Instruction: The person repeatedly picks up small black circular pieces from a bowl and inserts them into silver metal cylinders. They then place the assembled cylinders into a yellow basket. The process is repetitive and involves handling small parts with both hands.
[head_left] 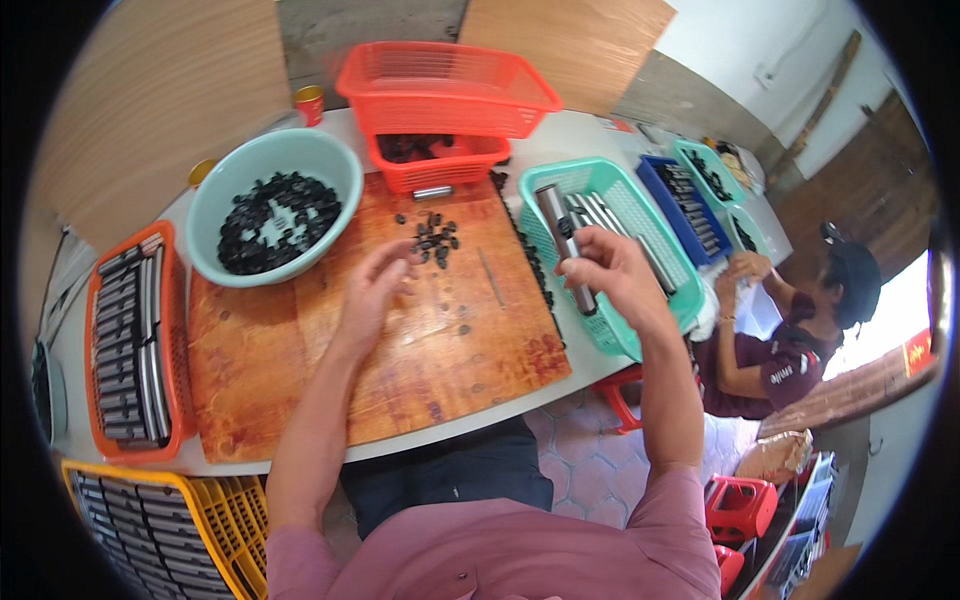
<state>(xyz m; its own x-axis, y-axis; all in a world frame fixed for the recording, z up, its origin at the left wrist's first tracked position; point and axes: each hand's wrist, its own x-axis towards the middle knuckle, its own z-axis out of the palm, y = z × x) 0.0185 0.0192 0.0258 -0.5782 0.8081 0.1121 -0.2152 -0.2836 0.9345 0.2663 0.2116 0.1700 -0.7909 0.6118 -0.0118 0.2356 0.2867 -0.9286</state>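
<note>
My right hand point(618, 275) grips a silver metal tube point(552, 205) with a black piece on its side, held tilted above the green basket point(575, 335). Other silver tubes point(655, 262) lie in that basket, partly hidden behind my hand. Over the wooden board point(400, 380) hovers my left hand point(375, 290), its fingers loosely bent and apart, with nothing seen in them. Just beyond those fingers a small heap of black plastic pieces point(437, 240) is scattered on the board. A thin metal strip point(492, 277) lies to its right.
Black pieces fill a pale green basin point(350, 205) at the left. An orange basket point(183, 400) of tubes stands before it, and a yellow crate point(240, 490) below. Red baskets point(450, 118) are stacked at the back. A blue tray point(650, 190) and a seated co-worker point(740, 375) are at the right.
</note>
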